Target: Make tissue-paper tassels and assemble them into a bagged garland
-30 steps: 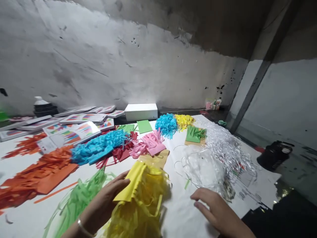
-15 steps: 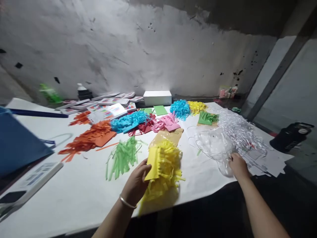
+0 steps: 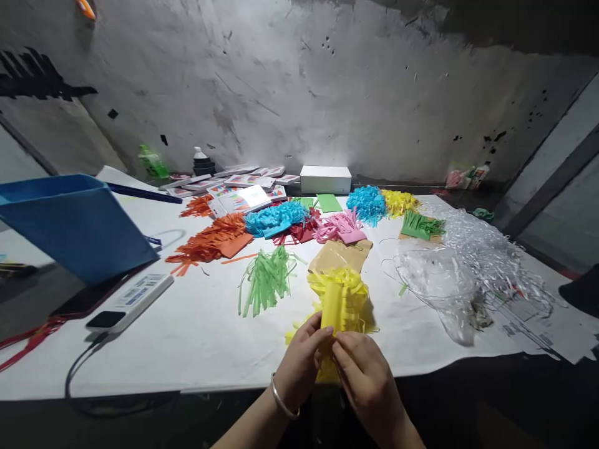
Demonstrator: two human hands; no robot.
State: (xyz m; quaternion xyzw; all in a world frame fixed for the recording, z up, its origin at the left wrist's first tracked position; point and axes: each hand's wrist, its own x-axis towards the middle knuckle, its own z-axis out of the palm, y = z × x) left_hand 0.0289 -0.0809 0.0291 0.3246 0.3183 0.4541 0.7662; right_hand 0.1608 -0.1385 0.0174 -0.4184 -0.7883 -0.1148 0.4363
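A yellow fringed paper tassel [image 3: 332,304], with a flat folded band and loose strips, is between my hands near the table's front edge. My left hand [image 3: 299,368] grips its band from the left, thumb on top. At the band's lower end, the closed fingers of my right hand [image 3: 369,377] pinch the paper beside my left thumb; the fingertips are partly hidden. Just beyond lies a brown paper piece [image 3: 344,254] under clear film. Light green paper strips [image 3: 267,280] rest to the left, and a crumpled clear plastic bag [image 3: 435,274] lies to the right.
Orange [image 3: 219,240], blue [image 3: 276,219] and pink fringed paper [image 3: 344,227] lie across the white-covered table [image 3: 224,355]. Shiny silvery strips [image 3: 491,255] heap at right. A white box [image 3: 326,181] stands by the wall. At left are a blue container [image 3: 79,224] and a white power bank [image 3: 133,305].
My right hand has left the clear plastic bag and come over to the yellow tassel's lower end. My left hand still holds the tassel. The view has swung left.
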